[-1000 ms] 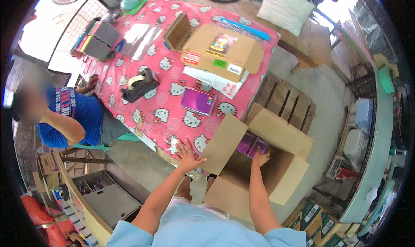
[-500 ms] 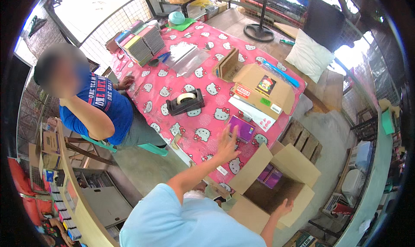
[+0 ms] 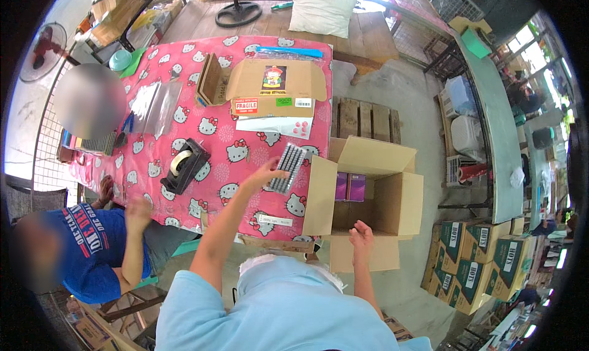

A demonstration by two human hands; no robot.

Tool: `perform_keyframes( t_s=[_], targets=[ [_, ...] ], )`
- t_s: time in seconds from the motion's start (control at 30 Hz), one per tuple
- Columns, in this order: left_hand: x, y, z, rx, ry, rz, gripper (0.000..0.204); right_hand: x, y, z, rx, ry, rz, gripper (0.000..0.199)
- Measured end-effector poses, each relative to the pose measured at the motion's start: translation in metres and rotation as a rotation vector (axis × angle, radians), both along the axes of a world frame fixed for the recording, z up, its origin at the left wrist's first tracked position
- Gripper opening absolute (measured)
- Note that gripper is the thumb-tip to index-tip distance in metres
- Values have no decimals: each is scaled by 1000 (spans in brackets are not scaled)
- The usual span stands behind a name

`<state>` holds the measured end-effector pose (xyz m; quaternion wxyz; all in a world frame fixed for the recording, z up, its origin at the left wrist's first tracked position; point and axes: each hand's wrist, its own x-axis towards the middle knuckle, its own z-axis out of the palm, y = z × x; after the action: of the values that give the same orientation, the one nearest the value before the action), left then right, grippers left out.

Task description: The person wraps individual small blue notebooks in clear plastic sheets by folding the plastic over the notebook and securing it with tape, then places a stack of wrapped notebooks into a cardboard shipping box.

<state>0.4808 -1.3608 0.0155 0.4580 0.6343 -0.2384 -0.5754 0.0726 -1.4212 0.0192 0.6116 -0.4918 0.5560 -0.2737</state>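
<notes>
My left hand [image 3: 268, 174] grips a bundle of thin packs [image 3: 287, 169] with grey striped edges, tilted over the pink patterned tablecloth. To the right, my right hand [image 3: 361, 235] hovers by the near edge of an open cardboard box [image 3: 402, 204], fingers loosely bent and nothing in them. Inside that box, two purple packs [image 3: 350, 186] stand against the far left corner; its flaps are folded outward. Ahead of the bundle, a second cardboard carton [image 3: 276, 81] with stickers rests on a white printed sheet [image 3: 270, 126].
A black tape dispenser [image 3: 184, 165] stands left of my left hand. Clear plastic bags [image 3: 156, 108] lie farther left. A person in a blue shirt [image 3: 92, 246] sits at the table's left side. A wooden pallet [image 3: 366, 119] lies beyond the box; stacked cartons [image 3: 472, 262] stand right.
My view has swung right. My left hand has gone from spread above the purple bundle to gripping it, turning its edges up. The seated person's raised hand has come down.
</notes>
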Motion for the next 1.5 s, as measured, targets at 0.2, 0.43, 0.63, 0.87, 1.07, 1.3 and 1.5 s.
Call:
perform_keyframes(
  t_s=[0.2,0.43,0.63,0.87,1.07,1.3,1.5],
  targets=[
    [-104,0,23,-230,808,113,72,42,-16,50,-50,-193,213,44],
    [-203,-35,39,-427,209,-192,86,21,-52,81,-449,65,292,67],
    [-300,-16,25,-123,-172,-493,94,-82,-116,-35,83,-29,46,74],
    [-302,67,-8,242,-193,-204,83,-83,-180,-114,224,-149,-17,69],
    [-290,74,18,247,-290,88,79,20,-194,-181,332,47,366,90],
    [-287,75,72,371,-313,175,75,65,-180,-219,353,328,562,114],
    [-304,105,41,422,-366,114,78,58,-189,-209,444,422,602,100]
  ],
)
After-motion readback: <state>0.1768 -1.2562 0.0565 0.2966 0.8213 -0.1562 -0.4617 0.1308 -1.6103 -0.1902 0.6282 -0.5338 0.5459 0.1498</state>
